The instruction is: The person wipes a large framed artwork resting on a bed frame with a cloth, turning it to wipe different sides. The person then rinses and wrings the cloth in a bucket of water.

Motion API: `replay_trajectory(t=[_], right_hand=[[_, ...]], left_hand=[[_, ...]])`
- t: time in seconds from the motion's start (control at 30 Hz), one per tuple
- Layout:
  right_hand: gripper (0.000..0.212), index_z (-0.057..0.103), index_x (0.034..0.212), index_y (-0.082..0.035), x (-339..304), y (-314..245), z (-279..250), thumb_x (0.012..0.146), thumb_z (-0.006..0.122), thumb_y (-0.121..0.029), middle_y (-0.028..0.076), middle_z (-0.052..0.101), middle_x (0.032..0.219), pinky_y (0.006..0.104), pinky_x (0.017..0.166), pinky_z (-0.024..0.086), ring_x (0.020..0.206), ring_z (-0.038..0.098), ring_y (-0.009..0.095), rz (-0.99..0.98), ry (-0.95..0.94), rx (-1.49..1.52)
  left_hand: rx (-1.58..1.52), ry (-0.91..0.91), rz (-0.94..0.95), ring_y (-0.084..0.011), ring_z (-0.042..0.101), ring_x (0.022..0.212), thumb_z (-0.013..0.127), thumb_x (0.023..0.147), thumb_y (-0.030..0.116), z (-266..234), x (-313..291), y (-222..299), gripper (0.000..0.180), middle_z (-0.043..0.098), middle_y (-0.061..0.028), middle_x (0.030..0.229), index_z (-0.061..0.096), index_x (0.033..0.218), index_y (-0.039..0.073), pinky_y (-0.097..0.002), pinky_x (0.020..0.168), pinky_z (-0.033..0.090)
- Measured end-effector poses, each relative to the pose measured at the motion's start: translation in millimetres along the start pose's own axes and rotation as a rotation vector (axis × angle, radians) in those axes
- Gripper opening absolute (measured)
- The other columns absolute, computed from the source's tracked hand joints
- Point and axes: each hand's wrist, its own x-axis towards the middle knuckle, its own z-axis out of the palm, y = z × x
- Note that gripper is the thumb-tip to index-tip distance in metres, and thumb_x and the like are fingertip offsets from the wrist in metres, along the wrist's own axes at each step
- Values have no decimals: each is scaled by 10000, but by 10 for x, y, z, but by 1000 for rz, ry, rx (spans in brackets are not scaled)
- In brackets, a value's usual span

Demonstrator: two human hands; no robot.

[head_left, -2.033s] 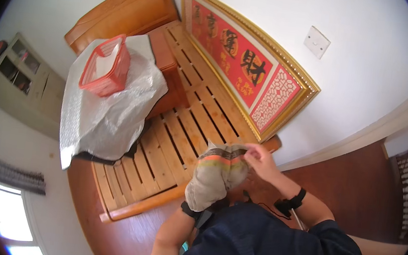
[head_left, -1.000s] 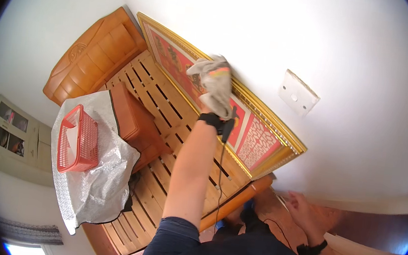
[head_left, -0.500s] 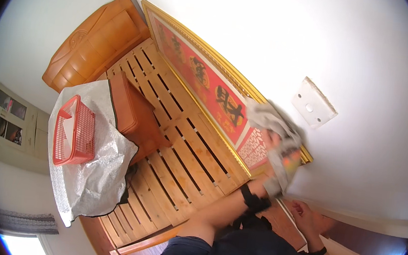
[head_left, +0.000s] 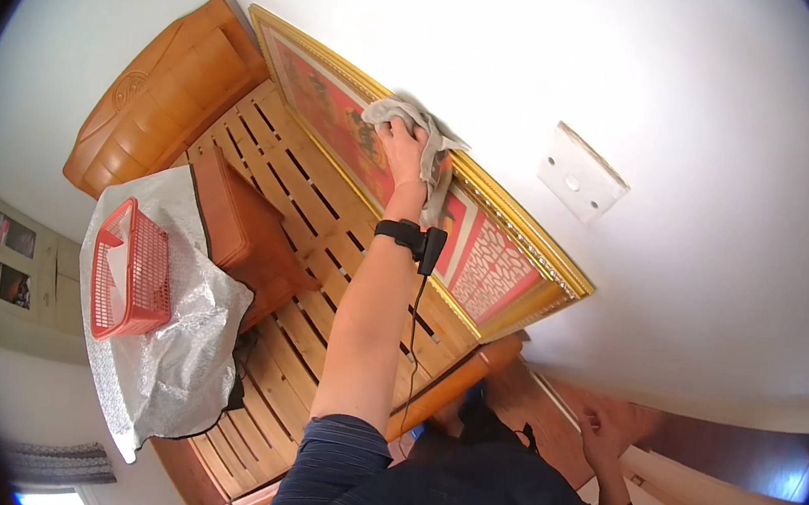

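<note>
My left hand (head_left: 402,158) reaches far forward and presses a grey cloth (head_left: 396,109) against the top edge of a large framed picture (head_left: 500,271). Its fingers are closed on the cloth, and part of the cloth hangs down over the picture's face. The picture has a gilt frame and a red panel with dark and gold lettering; it leans against the white wall, standing on a slatted wooden bed base (head_left: 287,334). Low at the right, away from the picture, my right hand (head_left: 601,438) hangs with its fingers loosely apart, holding nothing.
On the slats at left sit a brown box-like piece (head_left: 244,214), a silver sheet (head_left: 198,359) and a red plastic basket (head_left: 148,268). A padded orange headboard (head_left: 163,95) closes the far end. A white switch plate (head_left: 581,176) is on the wall; a thin cord hangs from my left wrist.
My left hand has carried the cloth leftward and farther away along the frame's top, from near its right end to about the middle. My right hand stays low at the right.
</note>
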Motion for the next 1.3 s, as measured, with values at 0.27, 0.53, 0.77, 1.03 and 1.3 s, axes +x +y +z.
replay_trajectory(t=[0.27,0.53,0.77,1.03,1.3], right_hand=[[262,617,1098,-29,9,-344,193,887,623,-184,102,633,893,303,684,510,769,600,174,-25,-104,35],[257,610,1119,-10,128,-226,70,888,612,-123,74,637,874,279,663,493,734,592,132,-132,-28,-62],[231,619,1095,0,-300,199,-31,878,595,-76,74,638,878,261,626,487,723,603,129,-143,-25,-111],[226,640,1055,-11,-888,619,-159,851,629,-109,101,658,874,304,677,524,767,633,167,120,-72,-184],[273,624,1091,-6,-528,637,-153,844,651,-121,148,657,935,338,701,525,788,646,239,-48,-261,-326]], left_hand=[[-227,-27,71,-469,350,1202,555,769,9,158,-1943,1090,475,296,-314,1331,406,1211,-73,-473,1013,325],[-279,-185,34,-512,288,1229,545,774,66,328,-2957,1272,483,270,-322,1359,408,1219,-61,-522,1056,219],[-617,131,-437,-418,179,1365,420,912,137,1228,-2099,-353,495,226,-306,1455,339,1327,-120,-446,1157,102],[-868,-18,-705,-372,320,1221,443,915,161,1182,-1962,-1364,348,337,-267,1284,426,1153,-93,-427,1097,197],[-860,-118,-585,-334,480,1050,480,900,171,1013,-3277,187,232,500,-229,1063,549,942,-47,-417,1028,300]])
